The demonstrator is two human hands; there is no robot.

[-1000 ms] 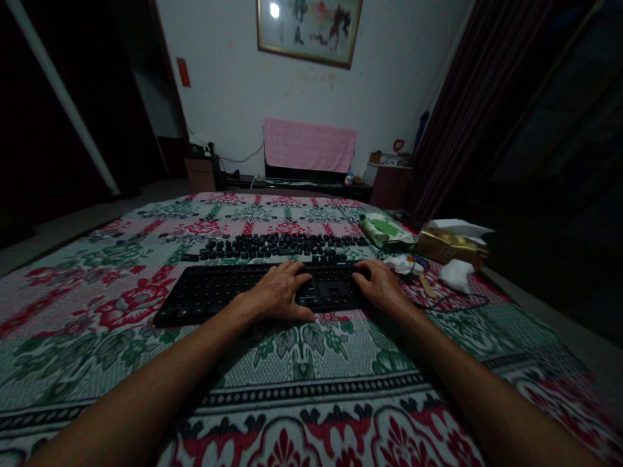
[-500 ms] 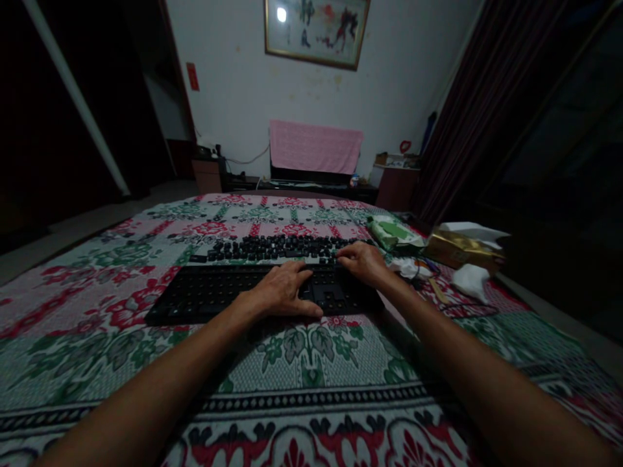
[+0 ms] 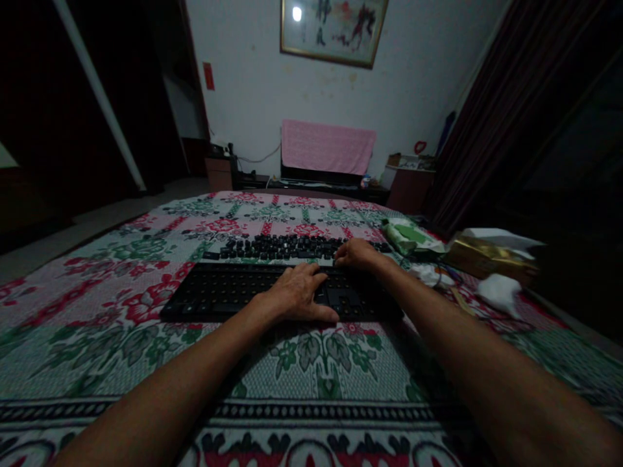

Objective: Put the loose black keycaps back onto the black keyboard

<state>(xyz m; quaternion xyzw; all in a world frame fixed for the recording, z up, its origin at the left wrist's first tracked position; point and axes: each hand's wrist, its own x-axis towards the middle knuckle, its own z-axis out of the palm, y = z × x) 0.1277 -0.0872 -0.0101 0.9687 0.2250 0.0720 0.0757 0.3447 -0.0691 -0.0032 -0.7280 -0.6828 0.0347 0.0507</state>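
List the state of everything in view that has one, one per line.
Keyboard: flat, most visible key positions bare
Keycaps: loose, strewn behind the keyboard
Left hand: resting on the keyboard, thumb spread
Right hand: fingers bent at the keycaps; grip unclear
Pink towel: draped
Picture: framed, hung on the wall
White wad: crumpled

Head-worn camera, single view, looking forward and down over the patterned cloth from its near side. The left forearm and right forearm enter close to the lens from near left and near right; the keyboard sits at middle range. The field reaches the far wall, its framed picture cut by the upper edge.
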